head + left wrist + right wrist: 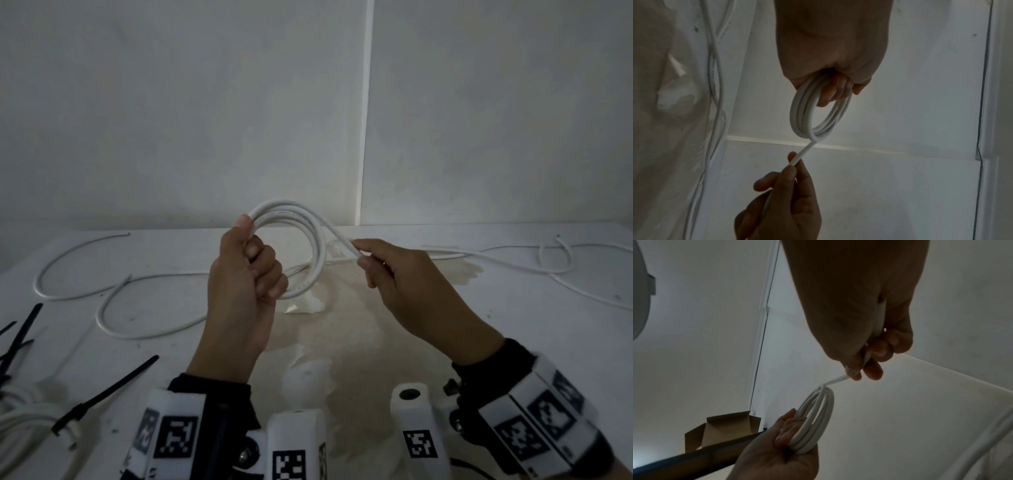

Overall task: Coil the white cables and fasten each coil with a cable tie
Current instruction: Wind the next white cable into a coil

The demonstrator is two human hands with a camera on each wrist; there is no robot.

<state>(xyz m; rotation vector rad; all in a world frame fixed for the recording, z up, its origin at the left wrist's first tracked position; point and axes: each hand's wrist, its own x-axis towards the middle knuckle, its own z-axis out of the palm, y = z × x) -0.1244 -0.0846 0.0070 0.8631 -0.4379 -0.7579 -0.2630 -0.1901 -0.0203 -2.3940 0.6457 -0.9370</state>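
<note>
My left hand [251, 270] grips a white cable coil [315, 240] of several loops, held upright above the table's middle. The same coil [803, 116] hangs from my curled fingers in the left wrist view. My right hand [368, 255] pinches the cable's free strand [342, 240] just right of the coil, between thumb and fingers; the strand [838, 379] runs from the coil [818, 418] into that pinch in the right wrist view. The rest of this cable trails off to the right on the table. A black cable tie [106, 394] lies at the front left.
Another loose white cable [113, 291] snakes over the table's left half. More black ties [17, 339] and a tied white coil [24, 411] sit at the left edge. A further cable [548, 260] lies at right. The wall stands close behind. A cardboard box [723, 430] shows beyond.
</note>
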